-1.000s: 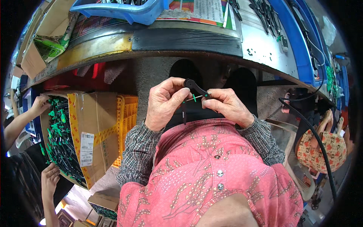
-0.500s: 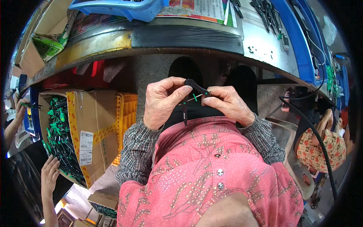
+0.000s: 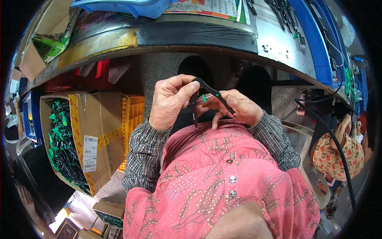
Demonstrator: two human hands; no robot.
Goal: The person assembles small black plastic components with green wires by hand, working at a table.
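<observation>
A black two-legged drawing compass (image 3: 207,88) hangs in front of my lap, legs spread and pointing down. A thin metal rod crosses between its legs and carries a green wheel (image 3: 204,98). My left hand (image 3: 169,102) is closed, pinching the curved top of the compass between thumb and fingers. My right hand (image 3: 242,106) grips it by the right leg near the end of the rod, its lower fingers partly hidden behind the compass and curling under it. The left leg's lower end hangs free, and so does the notched tip of the right leg.
At my left a cardboard box (image 3: 104,135) holds many black and green pieces, with a yellow crate (image 3: 135,115) beside it. Ahead, the worktable (image 3: 195,39) bears a blue tray (image 3: 135,7) and black parts. A black cable (image 3: 334,139) hangs at right; other people sit nearby.
The compass's right leg now shows clear of my right hand, which has shifted slightly down and right with its fingers opened out beneath. The other person's hand has left the cardboard box.
</observation>
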